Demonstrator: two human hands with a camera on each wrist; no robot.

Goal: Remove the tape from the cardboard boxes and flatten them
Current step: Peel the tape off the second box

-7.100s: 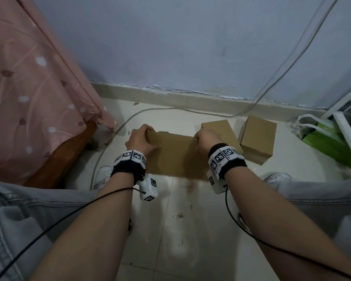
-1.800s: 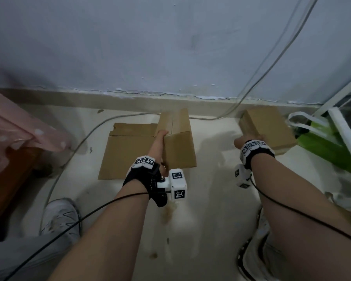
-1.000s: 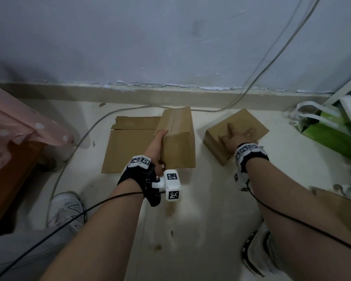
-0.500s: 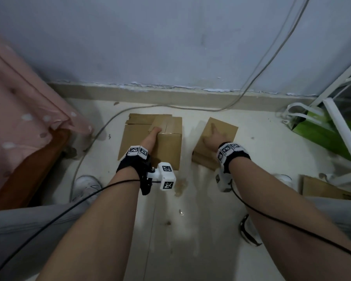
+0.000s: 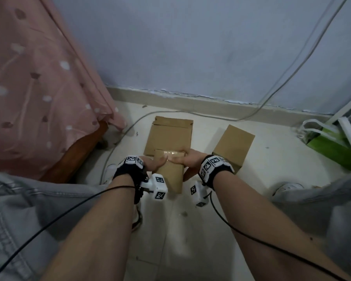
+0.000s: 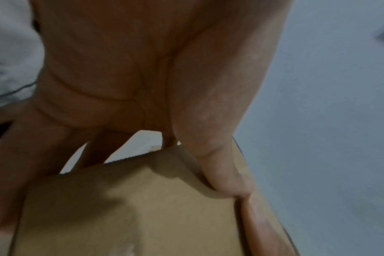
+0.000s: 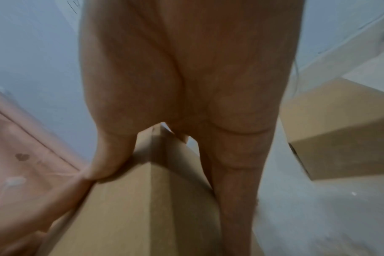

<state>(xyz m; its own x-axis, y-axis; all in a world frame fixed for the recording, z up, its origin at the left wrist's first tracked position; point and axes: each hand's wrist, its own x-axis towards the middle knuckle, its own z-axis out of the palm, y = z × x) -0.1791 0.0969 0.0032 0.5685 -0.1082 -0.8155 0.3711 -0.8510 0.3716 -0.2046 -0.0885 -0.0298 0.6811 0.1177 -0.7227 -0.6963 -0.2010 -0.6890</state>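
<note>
Gripping the taped box (image 5: 170,171), both hands were starting on its tape (image 5: 173,153).
Left hand (image 5: 153,163) and right hand (image 5: 190,161) clasped its sides, thumbs on top; next, a thumbnail must lift a tape end.

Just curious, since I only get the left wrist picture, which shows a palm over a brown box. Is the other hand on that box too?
Observer: Yes. The right hand grips the held box on its right side, thumb on top, opposite the left hand.
Visitor: Are there any other boxes about?
Observer: One closed box stands on the floor to the right, apart from both hands.
Visitor: Is anything flattened already?
Observer: A flat cardboard sheet lies on the floor just behind the held box.
</note>
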